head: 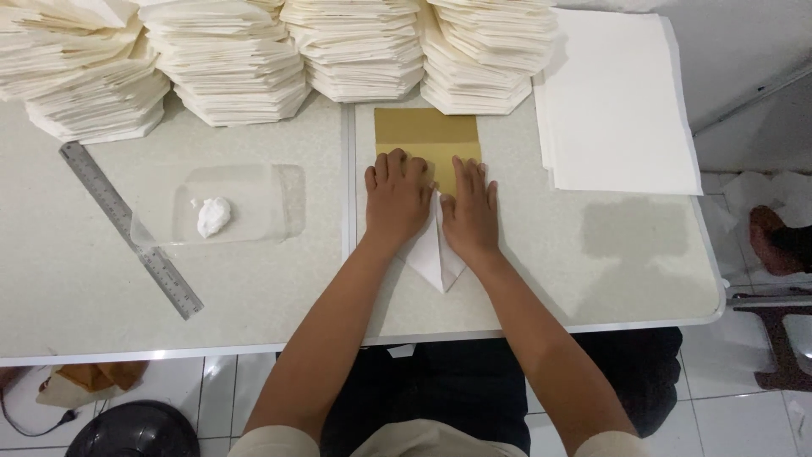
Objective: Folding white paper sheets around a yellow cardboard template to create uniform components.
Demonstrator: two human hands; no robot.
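White paper (436, 262) under both hands' fingers (397, 169)

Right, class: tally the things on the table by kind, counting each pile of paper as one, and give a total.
Stacks of folded cream paper: 4
Pile of flat white sheets: 1
Gold sheet: 1
White folded paper under the left hand and right hand: 1
Metal ruler: 1
Clear tray with a white wad: 1
Total: 9

Both hands (431, 203) lie on folded paper (436, 258), stacks (355, 51) behind, ruler (131, 230) left.
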